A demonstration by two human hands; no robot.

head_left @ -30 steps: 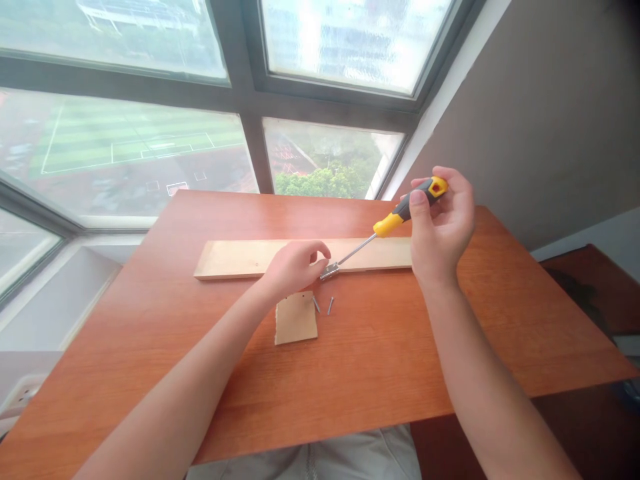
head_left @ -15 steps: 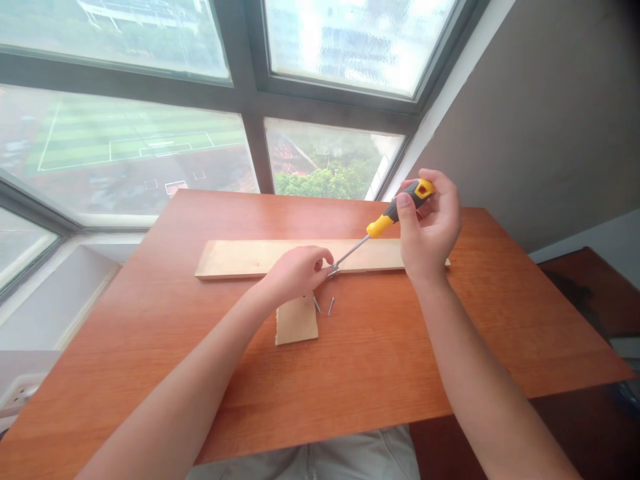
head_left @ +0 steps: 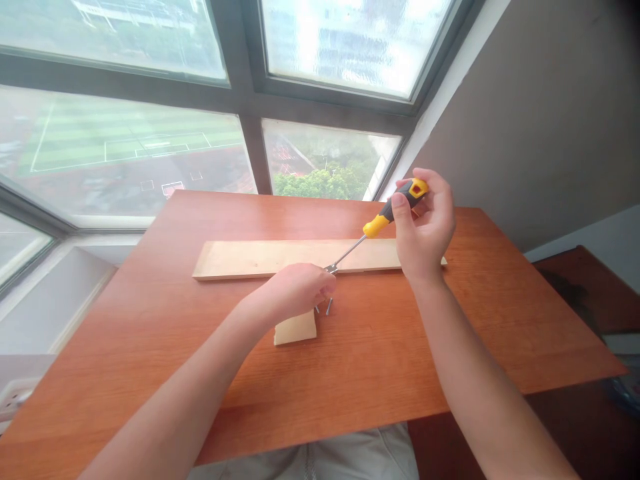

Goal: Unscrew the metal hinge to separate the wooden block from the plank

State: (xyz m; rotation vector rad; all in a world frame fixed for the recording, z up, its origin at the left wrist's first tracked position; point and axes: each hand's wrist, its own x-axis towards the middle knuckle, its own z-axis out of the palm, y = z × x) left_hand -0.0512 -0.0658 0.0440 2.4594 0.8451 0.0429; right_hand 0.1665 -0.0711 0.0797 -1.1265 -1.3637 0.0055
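Nearest the camera, two bare forearms rise from the bottom edge of the frame over the orange-brown table (head_left: pixel 150 320). Just below centre, the left hand (head_left: pixel 295 290) lies knuckles-up, its fingers curled down over the far end of a small square wooden piece (head_left: pixel 296 329). Whether those fingers pinch anything cannot be told, since the hand covers its own fingertips. Just right of that hand, two loose screws (head_left: pixel 329 307) lie on the tabletop, close to the small piece.

A little farther back, at centre, the metal tip of the yellow-and-black screwdriver (head_left: pixel 385 215) comes down to a spot right at the left hand's fingertips, at the near edge of a long wooden plank (head_left: pixel 250 257) that lies across the table from left to right. What the tip bears on is too small to make out. The shaft slants up toward the right of the frame, where the right hand (head_left: pixel 425 230) is closed round the handle, thumb along its side.

The step in hand appears to be driving a fastener at the plank's near edge, with the left hand steadying the work. The next move would likely call for keeping the tip seated while the handle is turned, and holding the wood from shifting.

Beyond the table, large windows fill the upper left of the frame.
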